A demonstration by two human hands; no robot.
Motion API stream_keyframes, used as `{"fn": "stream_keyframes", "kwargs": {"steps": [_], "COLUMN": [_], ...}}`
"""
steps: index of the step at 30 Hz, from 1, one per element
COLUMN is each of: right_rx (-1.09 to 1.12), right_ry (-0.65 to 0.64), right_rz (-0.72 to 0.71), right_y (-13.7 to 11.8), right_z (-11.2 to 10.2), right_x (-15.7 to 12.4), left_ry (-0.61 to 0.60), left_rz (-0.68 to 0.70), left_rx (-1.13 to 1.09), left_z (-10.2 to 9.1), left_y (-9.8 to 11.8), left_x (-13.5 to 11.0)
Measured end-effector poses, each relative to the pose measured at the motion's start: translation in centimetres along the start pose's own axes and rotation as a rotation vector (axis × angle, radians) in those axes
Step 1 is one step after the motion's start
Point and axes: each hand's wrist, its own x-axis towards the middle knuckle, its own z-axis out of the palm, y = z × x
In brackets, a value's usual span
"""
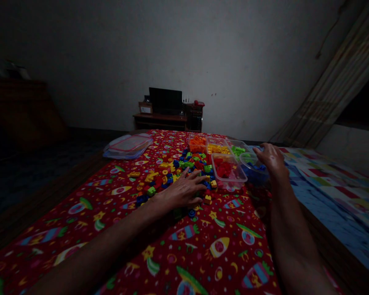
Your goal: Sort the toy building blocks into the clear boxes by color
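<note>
My left hand [186, 190] lies palm down with fingers spread on a loose pile of mixed toy building bricks [169, 177] in yellow, blue, green and red. Over the round clear tub of blue bricks [254, 169] hovers my right hand [269, 157], its fingers loosely apart and nothing visible in them. Left of that tub, a rectangular clear container [230, 182] holds red bricks [224, 168]. Behind stand containers of orange bricks [197, 142], yellow bricks [218, 149] and green bricks [238, 151].
Stacked clear lids [127, 146] lie at the back left of the red patterned cloth [184, 254]. Beyond it, a monitor [165, 100] stands on a low desk [160, 117] by the wall. A checkered cloth [341, 186] spreads to the right.
</note>
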Motion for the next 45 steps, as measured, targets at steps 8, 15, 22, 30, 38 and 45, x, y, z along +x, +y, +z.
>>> {"fn": "stream_keyframes", "kwargs": {"steps": [8, 15, 22, 30, 38, 45], "right_rx": [0.202, 0.259, 0.198, 0.476, 0.257, -0.275], "right_ry": [-0.022, -0.258, -0.321, -0.380, -0.295, -0.466], "right_rz": [-0.383, -0.891, -0.930, -0.899, -0.834, -0.987], "right_y": [-8.0, -12.4, -12.3, -13.5, -13.4, -15.9], "right_z": [0.9, 7.3, 10.3, 7.4, 6.9, 9.2], "right_x": [-2.5, -7.9, -9.6, -9.2, -2.3, 2.0], "left_ry": [0.133, 0.209, 0.183, 0.210, 0.232, 0.207], "left_rz": [-0.134, -0.308, -0.448, -0.446, -0.466, -0.492], "left_rx": [-0.043, -0.127, -0.135, -0.111, -0.129, -0.124], "left_z": [-1.2, -1.6, -2.6, -3.0, -4.1, -4.0], "left_y": [-5.2, -8.8, -9.9, -9.5, -8.3, -8.6], "left_x": [-1.1, -2.7, -3.9, -3.8, -3.4, -3.7]}}
